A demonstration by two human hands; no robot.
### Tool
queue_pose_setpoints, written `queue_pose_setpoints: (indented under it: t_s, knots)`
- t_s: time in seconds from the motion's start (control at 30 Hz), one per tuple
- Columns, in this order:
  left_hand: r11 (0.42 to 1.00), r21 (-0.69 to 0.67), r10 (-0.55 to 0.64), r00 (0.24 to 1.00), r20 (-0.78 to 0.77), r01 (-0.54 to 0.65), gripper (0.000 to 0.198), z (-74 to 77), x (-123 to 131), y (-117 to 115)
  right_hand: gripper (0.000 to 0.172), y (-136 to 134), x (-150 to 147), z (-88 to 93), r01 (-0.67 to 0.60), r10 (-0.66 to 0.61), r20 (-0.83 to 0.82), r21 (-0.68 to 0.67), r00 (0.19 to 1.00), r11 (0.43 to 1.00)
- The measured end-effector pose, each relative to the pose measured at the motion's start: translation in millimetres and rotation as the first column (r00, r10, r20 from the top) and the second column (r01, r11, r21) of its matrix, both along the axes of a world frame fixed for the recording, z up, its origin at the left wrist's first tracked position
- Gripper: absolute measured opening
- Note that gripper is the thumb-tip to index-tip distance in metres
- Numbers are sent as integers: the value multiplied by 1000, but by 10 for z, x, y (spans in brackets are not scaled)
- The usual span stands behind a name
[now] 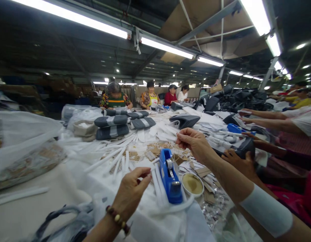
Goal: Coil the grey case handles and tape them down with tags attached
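Pinching thumb and fingertips together, my right hand (192,141) hangs just past the long blue plastic tape dispenser (166,181), though I cannot tell whether anything thin is between them. My left hand (133,189) is near the dispenser's left side, fingers curled toward the thumb; whether the tips touch, I cannot tell. The dispenser stands between slim white tubes (157,186) and a round white tub (196,195) with yellowish contents. Farther off lie dark grey, pale-banded padded bundles (112,121).
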State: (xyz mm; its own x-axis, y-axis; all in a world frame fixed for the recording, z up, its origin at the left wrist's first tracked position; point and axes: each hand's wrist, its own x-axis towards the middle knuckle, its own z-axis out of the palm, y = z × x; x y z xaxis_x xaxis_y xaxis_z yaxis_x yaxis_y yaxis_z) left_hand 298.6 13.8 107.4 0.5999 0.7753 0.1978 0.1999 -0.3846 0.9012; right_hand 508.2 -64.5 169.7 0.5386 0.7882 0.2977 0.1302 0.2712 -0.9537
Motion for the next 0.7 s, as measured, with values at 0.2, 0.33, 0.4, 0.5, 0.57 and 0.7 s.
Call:
queue_pose_setpoints:
  t_s: [0.2,0.33,0.4,0.5,0.57,0.7]
  knots:
    - [999,-33,-8,993,116,12,28,-105,0,-377,27,-108,-593,100,-179,181,-61,43,982,983]
    - [991,19,128,978,165,-133,15,-121,-218,-557,24,-134,-955,113,-259,264,-87,60,961,964]
    - [985,17,168,969,181,-174,16,-135,-341,-593,22,-129,-1111,110,-298,303,-92,64,949,952]
    - [982,-18,185,954,235,-186,18,-158,-517,-594,20,-112,-1312,109,-340,346,-91,75,934,937]
    - [984,-22,176,948,266,-176,17,-169,-624,-584,19,-104,-1431,123,-357,363,-84,73,928,931]
    - [966,123,183,938,294,-227,13,-178,-805,-567,20,-105,-1635,173,-381,385,-94,60,918,923]
